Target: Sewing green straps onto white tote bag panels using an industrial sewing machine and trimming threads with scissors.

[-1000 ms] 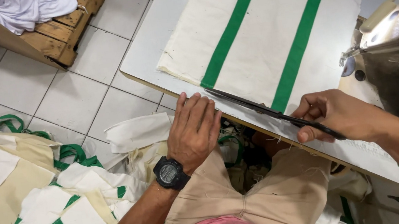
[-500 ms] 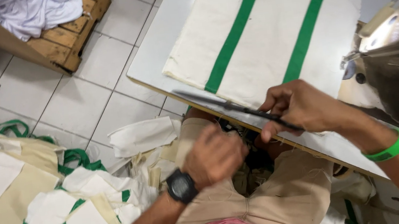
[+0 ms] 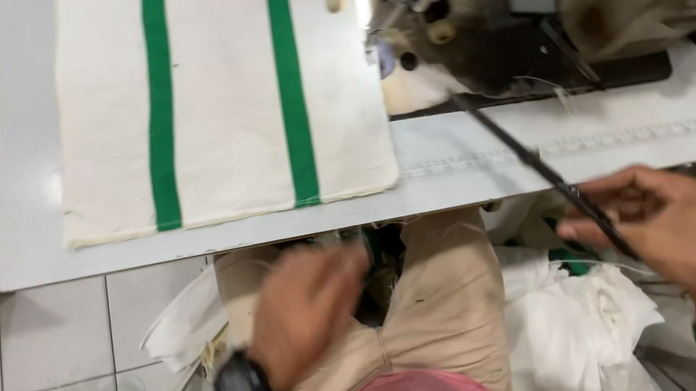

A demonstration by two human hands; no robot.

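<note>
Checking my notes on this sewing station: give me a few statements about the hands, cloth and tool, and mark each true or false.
1. The right hand holds a long dark tool. True.
2. The cloth on the table has red stripes. False: two green stripes.
3. The left hand presses on the cloth. False: it is below the table edge, over the lap.
4. The left wrist wears a black watch. True.
5. The tool's tip points toward the sewing machine. True.
</note>
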